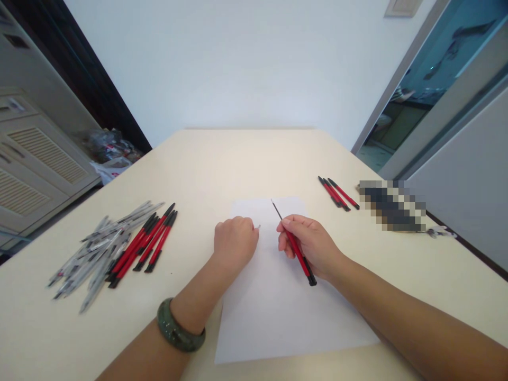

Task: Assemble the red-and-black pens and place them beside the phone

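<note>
My right hand [311, 243] grips a red pen [297, 247] with a black end, tilted above the paper. A thin dark refill [277, 210] with a pale tip sticks out of the pen's upper end. My left hand [235, 241] is closed in a fist over the paper's left side, back of the hand up. A small whitish tip [259, 227] pokes out beside its thumb; the rest of that piece is hidden. Under both hands lies a white sheet of paper [270, 328]. The two hands are apart.
On the left lie red-and-black pens [161, 241] beside a heap of clear refills or pen parts [95, 259]. Several red-and-black pens [343, 193] lie at the right, near a pixelated dark object [391, 206]. The pale table [254, 164] meets a white wall [254, 63].
</note>
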Motion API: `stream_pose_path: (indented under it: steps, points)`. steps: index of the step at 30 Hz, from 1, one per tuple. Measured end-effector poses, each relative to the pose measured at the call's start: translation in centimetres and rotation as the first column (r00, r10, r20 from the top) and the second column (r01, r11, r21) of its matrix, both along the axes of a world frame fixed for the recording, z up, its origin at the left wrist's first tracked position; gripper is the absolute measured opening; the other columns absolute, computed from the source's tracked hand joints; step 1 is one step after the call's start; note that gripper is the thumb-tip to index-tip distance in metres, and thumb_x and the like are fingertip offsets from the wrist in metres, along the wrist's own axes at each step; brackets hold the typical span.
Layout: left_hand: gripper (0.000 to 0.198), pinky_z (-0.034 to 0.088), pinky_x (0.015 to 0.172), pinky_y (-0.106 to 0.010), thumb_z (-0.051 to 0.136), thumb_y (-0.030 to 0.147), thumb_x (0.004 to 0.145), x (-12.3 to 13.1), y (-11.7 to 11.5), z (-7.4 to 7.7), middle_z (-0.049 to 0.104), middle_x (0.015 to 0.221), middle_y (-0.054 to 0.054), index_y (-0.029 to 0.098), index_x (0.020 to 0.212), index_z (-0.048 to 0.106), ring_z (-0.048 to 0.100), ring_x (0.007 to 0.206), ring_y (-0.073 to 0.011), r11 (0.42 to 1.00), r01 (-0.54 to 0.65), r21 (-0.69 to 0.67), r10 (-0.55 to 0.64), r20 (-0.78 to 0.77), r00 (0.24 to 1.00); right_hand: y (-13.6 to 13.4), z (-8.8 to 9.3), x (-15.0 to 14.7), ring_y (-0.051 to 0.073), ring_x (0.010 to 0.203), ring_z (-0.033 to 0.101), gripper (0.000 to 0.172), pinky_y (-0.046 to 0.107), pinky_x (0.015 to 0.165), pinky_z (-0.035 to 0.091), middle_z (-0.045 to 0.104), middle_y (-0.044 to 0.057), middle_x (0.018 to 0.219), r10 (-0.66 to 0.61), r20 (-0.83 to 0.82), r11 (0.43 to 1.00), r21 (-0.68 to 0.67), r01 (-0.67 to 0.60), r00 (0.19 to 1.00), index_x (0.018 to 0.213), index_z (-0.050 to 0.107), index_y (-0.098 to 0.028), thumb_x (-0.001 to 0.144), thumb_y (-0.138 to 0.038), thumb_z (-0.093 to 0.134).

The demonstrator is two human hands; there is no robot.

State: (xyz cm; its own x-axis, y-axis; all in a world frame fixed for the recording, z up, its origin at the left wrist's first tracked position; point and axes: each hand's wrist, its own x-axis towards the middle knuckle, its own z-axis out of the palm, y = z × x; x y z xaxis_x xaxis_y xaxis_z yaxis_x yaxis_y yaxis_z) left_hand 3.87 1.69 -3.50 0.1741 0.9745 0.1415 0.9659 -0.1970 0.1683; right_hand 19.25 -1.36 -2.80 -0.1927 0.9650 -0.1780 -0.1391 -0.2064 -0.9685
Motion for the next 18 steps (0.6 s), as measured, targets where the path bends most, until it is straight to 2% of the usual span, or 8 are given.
stream_pose_path:
  steps: [4, 6, 8, 10, 12, 16, 18]
  points:
    - [0.028, 0.037, 0.064, -0.031, 0.039, 0.034, 0.079, -1.0, -0.6, 1.3, 0.063, 0.075, -0.006, 0.019, 0.072, 0.062, 0.056, 0.072, -0.0204, 0.999, -0.005, 0.053, 0.001, 0.067, 0.998, 0.1, -0.1, 0.1, 0.008, 0.039, 0.044, 0.020, 0.020, 0.041, 0.031, 0.057, 0.000, 0.052, 0.010, -0.013, 1.000, -0.009, -0.011, 1.000, 0.073, 0.053, -0.017, 0.076, -0.035, 0.045]
    - [0.027, 0.038, 0.062, -0.029, 0.040, 0.036, 0.079, -1.4, -1.2, 1.8, 0.063, 0.072, -0.003, 0.021, 0.072, 0.062, 0.055, 0.069, -0.0180, 0.998, -0.016, 0.055, 0.002, 0.234, 0.972, -0.1, -0.1, -0.1, 0.008, 0.038, 0.044, 0.019, 0.020, 0.041, 0.031, 0.057, 0.000, 0.052, 0.033, -0.029, 0.999, -0.021, -0.034, 0.999, 0.073, 0.052, -0.017, 0.077, -0.034, 0.045]
    - [0.025, 0.040, 0.061, -0.027, 0.045, 0.039, 0.076, -1.5, -2.0, 2.2, 0.063, 0.069, 0.000, 0.022, 0.074, 0.064, 0.056, 0.065, -0.0158, 1.000, -0.007, -0.018, 0.015, 0.482, 0.876, -0.3, 0.1, -0.3, 0.008, 0.039, 0.044, 0.019, 0.020, 0.041, 0.031, 0.057, 0.000, 0.052, 0.079, -0.052, 0.996, -0.031, -0.080, 0.996, 0.074, 0.052, -0.017, 0.078, -0.034, 0.044]
    - [0.026, 0.040, 0.058, -0.025, 0.048, 0.041, 0.074, -1.3, -2.8, 2.4, 0.063, 0.068, 0.000, 0.022, 0.077, 0.065, 0.056, 0.064, -0.0151, 0.989, 0.061, -0.137, 0.046, 0.662, 0.748, -0.6, 0.3, -0.6, 0.008, 0.041, 0.045, 0.020, 0.020, 0.042, 0.031, 0.057, 0.000, 0.055, 0.120, -0.068, 0.992, -0.028, -0.122, 0.990, 0.074, 0.053, -0.017, 0.079, -0.034, 0.044]
    - [0.030, 0.039, 0.052, -0.024, 0.050, 0.044, 0.072, -0.8, -3.6, 2.6, 0.063, 0.067, 0.000, 0.020, 0.082, 0.065, 0.055, 0.061, -0.0146, 0.952, 0.178, -0.248, 0.076, 0.757, 0.649, -1.0, 0.5, -0.9, 0.007, 0.044, 0.044, 0.021, 0.021, 0.045, 0.032, 0.055, -0.001, 0.056, 0.111, -0.064, 0.994, -0.006, -0.111, 0.992, 0.072, 0.055, -0.017, 0.078, -0.035, 0.047]
    - [0.042, 0.035, 0.045, -0.022, 0.054, 0.044, 0.070, 0.2, -4.8, 2.7, 0.061, 0.068, 0.000, 0.021, 0.106, 0.054, 0.051, 0.053, -0.0125, 0.839, 0.389, -0.379, 0.174, 0.866, 0.469, -1.4, 0.9, -1.1, 0.008, 0.058, 0.045, 0.018, 0.022, 0.056, 0.036, 0.052, -0.001, 0.062, -0.007, -0.058, 0.997, 0.082, 0.012, 0.998, 0.070, 0.059, -0.016, 0.075, -0.033, 0.054]
    - [0.040, 0.036, 0.047, -0.022, 0.055, 0.041, 0.071, 0.5, -5.1, 2.7, 0.062, 0.071, -0.001, 0.021, 0.105, 0.053, 0.053, 0.055, -0.0130, 0.785, 0.463, -0.412, 0.231, 0.888, 0.399, -1.5, 1.0, -1.1, 0.010, 0.065, 0.047, 0.017, 0.024, 0.062, 0.037, 0.054, 0.000, 0.068, -0.032, -0.078, 0.993, 0.110, 0.041, 0.996, 0.072, 0.060, -0.017, 0.075, -0.032, 0.055]
